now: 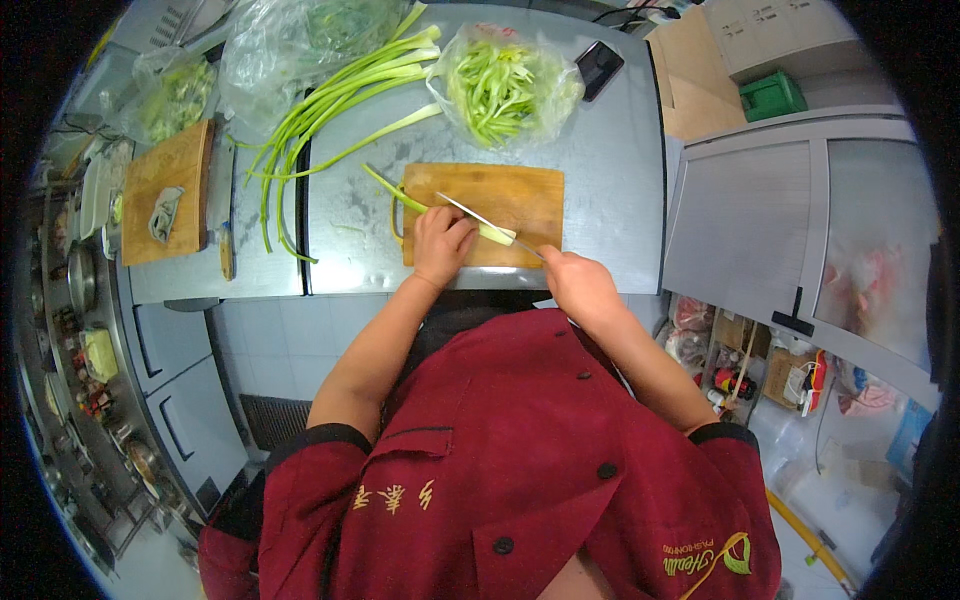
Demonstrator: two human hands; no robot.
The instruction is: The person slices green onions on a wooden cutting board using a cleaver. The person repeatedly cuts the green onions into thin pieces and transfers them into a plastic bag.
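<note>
A wooden cutting board lies near the front edge of the steel counter. On it, my left hand holds down a green onion stalk, whose green end sticks out past the board's left edge. My right hand grips a knife, its blade angled across the stalk close to my left fingers. The knife's handle is hidden in my hand. Behind the board, several long green onions lie with their white ends to the right. A clear plastic bag beside them holds sliced green pieces.
A black phone lies at the counter's back right. To the left are a thick wooden board with a grey cloth, a wooden-handled knife and large plastic bags. A cabinet stands at the right.
</note>
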